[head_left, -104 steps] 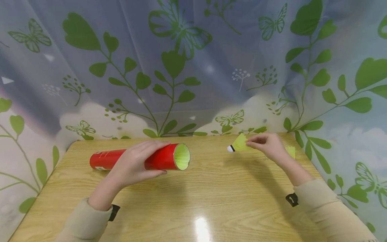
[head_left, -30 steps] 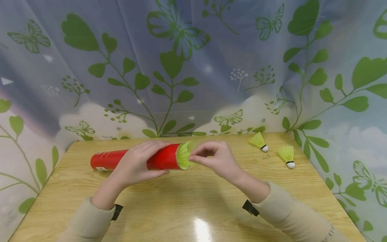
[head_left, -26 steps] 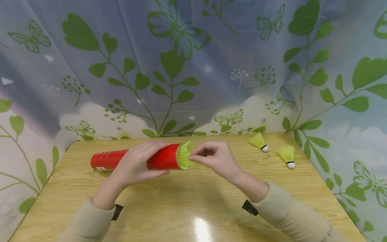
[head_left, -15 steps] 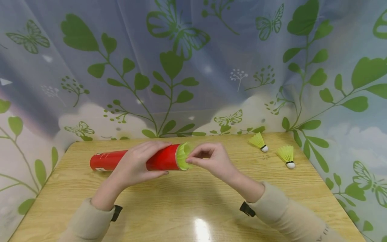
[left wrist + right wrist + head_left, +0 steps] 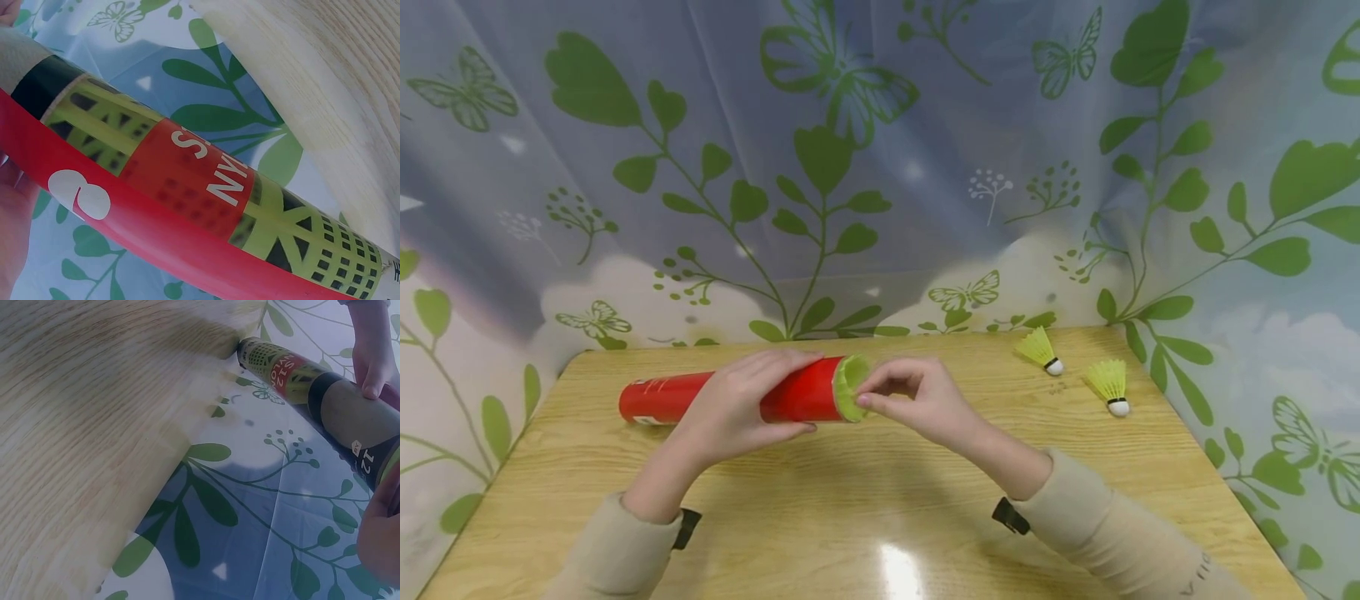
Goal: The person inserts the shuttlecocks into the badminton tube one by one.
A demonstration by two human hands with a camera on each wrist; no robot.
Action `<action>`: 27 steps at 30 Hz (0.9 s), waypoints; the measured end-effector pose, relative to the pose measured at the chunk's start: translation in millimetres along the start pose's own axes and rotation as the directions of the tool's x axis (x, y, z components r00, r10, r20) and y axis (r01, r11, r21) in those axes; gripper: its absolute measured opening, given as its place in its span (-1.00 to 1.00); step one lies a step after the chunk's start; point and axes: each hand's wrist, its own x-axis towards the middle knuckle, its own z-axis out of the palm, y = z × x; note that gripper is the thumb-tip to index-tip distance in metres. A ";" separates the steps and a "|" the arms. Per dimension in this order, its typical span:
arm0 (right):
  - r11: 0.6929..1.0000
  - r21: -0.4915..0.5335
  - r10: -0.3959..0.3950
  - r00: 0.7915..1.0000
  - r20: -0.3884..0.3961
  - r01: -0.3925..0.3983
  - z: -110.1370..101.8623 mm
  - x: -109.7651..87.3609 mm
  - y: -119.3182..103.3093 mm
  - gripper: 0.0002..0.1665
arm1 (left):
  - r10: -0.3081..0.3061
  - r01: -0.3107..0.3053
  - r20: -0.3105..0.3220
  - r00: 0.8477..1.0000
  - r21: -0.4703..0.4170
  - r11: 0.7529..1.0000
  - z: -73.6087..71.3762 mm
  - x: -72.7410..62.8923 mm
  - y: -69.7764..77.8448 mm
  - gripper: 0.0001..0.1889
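Observation:
My left hand grips the red shuttlecock tube around its middle, holding it roughly level above the table with its mouth to the right. A yellow shuttlecock sits in that mouth, with only the rim of its skirt showing. Finger and thumb of my right hand pinch this rim; its cork is hidden inside. Close up in the left wrist view, printed labels and a clear window run along the tube. In the right wrist view, the right hand is at the tube's near end.
Two more yellow shuttlecocks, one farther back and one nearer, lie at the right rear of the wooden table. A leaf-patterned curtain hangs behind the table and along its sides.
My right hand fetched a shuttlecock from the right and brought it to the tube's mouth. Over the last second it slid left, and the skirt went deeper in. The left hand kept its grip.

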 end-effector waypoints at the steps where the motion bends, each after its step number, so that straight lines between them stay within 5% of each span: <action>1: 1.000 0.000 -0.001 1.000 0.004 0.001 0.3 0.3 -0.3 -0.92 | 0.001 -0.001 0.000 1.000 0.000 1.000 -0.2 0.1 0.1 -0.13; 17: 0.998 -0.042 0.049 0.999 0.022 -0.048 7.2 5.0 -0.1 -0.89 | 0.002 -0.002 0.005 1.000 0.004 1.000 0.0 -2.2 0.0 -0.14; 27: 1.000 -0.019 0.000 0.998 0.068 0.001 1.0 3.7 -1.5 -0.84 | 0.010 -0.010 0.006 1.000 0.003 1.000 -1.5 -2.1 -0.2 -0.14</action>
